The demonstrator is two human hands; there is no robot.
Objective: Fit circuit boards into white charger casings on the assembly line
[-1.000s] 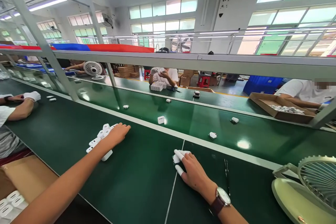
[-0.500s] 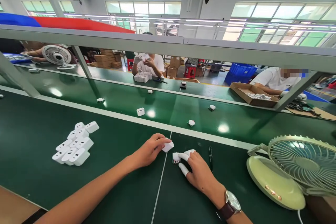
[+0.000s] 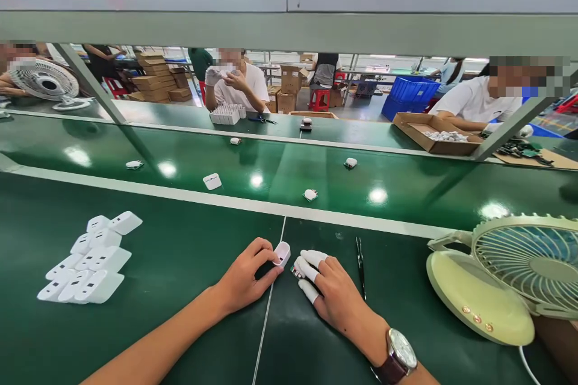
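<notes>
Pinching a hollow white shell (image 3: 283,253), left fingers (image 3: 266,252) face sheathed right fingers (image 3: 309,271) curled around a circuit piece (image 3: 295,272).

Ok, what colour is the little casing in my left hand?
White. The casing shows best in the head view, in your left hand.

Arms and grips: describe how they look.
The left grip is bare, with no sleeve in view. The right grip wears white finger covers; at its wrist is a round, pale-faced watch on a dark strap. No sleeve shows there either.
</notes>
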